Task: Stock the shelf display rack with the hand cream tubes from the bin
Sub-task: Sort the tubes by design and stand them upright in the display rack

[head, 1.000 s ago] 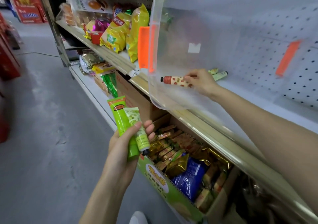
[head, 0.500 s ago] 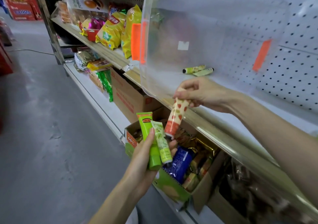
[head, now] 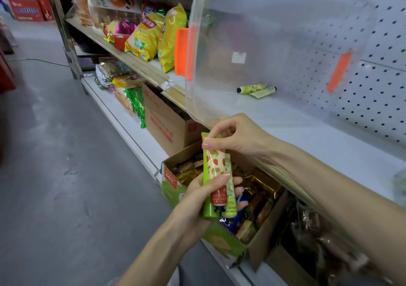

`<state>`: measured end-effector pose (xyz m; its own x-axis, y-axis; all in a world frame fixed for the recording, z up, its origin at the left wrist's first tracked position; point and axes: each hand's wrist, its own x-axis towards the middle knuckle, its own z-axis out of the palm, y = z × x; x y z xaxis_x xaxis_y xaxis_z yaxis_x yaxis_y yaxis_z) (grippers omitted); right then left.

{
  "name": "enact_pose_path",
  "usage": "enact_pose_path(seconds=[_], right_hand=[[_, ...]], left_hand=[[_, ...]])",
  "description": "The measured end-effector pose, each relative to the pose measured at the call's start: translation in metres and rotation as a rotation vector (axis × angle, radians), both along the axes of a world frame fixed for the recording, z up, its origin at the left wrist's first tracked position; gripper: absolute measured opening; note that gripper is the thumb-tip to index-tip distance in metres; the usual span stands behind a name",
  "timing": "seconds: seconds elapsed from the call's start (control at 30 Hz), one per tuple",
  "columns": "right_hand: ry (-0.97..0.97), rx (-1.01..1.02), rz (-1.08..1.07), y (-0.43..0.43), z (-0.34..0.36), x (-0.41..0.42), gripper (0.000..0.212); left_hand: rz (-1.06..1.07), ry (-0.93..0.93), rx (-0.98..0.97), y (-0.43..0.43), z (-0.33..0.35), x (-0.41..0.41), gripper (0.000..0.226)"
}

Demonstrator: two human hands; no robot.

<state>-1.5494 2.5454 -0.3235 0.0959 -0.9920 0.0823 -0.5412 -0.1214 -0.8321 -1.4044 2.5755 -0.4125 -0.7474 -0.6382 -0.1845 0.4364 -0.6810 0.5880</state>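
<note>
In the head view, the left hand (head: 197,202) is closed around a small bundle of hand cream tubes held roughly upright, caps down: a bright green tube (head: 206,189) at the back, a pale green tube (head: 230,189) beside it, and in front a strawberry-print tube (head: 217,169) with a red lower end. The left thumb presses across the front of the strawberry-print tube, pinning it to the others. The right hand (head: 239,135) sits directly above, its fingers curled and pinching the crimped top end of that same tube, so both hands have hold of it at once; the tube's long axis runs nearly vertical between them, right hand at the top, left hand at the bottom. The clear plastic bin (head: 274,44) stands on the white shelf (head: 329,136) above and behind the hands, and two more tubes (head: 256,89) lie on their sides inside it near the back, their long axes running left to right across the view, caps pointing outward. These lie up and away from the right hand, which is the nearer and less encumbered of the two, so I judge the next reach into the bin falls to it. No display rack can be made out with certainty here.
</note>
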Motion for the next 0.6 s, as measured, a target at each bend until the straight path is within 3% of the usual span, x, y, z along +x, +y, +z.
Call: enact_pose_path(seconds=[0.2, 0.33, 0.43, 0.6], right_hand=[[-0.192, -0.159, -0.35, -0.017, 0.03, -0.049, 0.013], [-0.32, -0.15, -0.612, -0.042, 0.028, -0.107, 0.013], [-0.267, -0.112, -0.66, -0.059, 0.015, -0.136, 0.009], [0.016, -0.097, -0.668, -0.09, 0.009, -0.167, 0.031]], left_hand=[[0.073, -0.016, -0.142, -0.009, 0.014, -0.01, 0.057], [0.161, -0.031, -0.276, -0.022, 0.031, -0.016, 0.051], [0.198, -0.019, -0.326, -0.031, 0.04, -0.019, 0.05], [0.202, -0.014, -0.384, -0.046, 0.041, -0.024, 0.046]])
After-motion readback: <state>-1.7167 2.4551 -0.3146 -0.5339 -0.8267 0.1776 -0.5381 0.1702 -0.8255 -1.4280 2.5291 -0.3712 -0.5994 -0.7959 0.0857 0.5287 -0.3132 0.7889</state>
